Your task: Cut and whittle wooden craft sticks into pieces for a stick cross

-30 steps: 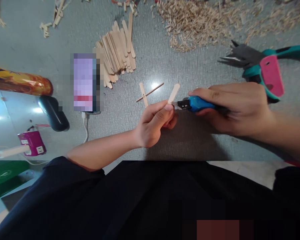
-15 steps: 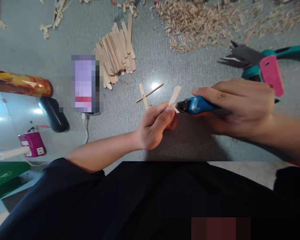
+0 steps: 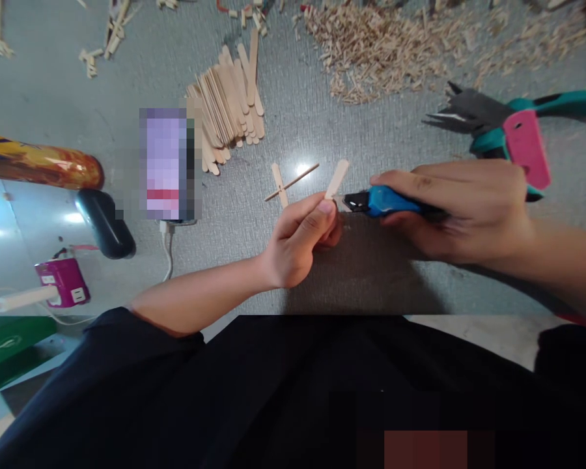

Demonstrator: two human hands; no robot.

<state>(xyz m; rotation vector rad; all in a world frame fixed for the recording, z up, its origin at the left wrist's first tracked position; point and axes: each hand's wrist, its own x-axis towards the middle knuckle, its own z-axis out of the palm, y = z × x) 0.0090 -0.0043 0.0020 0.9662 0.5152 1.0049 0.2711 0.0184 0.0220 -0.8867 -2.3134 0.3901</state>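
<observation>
My left hand (image 3: 300,238) pinches a flat wooden craft stick (image 3: 338,179) between thumb and fingers, its free end pointing up and to the right. Wrapped around a blue and black utility knife (image 3: 393,200) is my right hand (image 3: 469,208), the tool's tip pointing left at the stick beside my left thumb. Whether the blade touches the wood I cannot tell. Just beyond my left hand, a thin wooden strip (image 3: 300,177) lies crossed over another craft stick (image 3: 276,174) on the grey table (image 3: 234,221).
A pile of craft sticks (image 3: 219,98) lies beyond my left hand, near a blurred phone (image 3: 163,163) on a cable. Wood shavings (image 3: 385,45) spread at the back. Pliers (image 3: 483,107) with teal handles and a pink piece (image 3: 527,146) lie beyond my right hand.
The stick in my left hand has turned more edge-on and shifted slightly up. My right hand and the utility knife have moved slightly left and up.
</observation>
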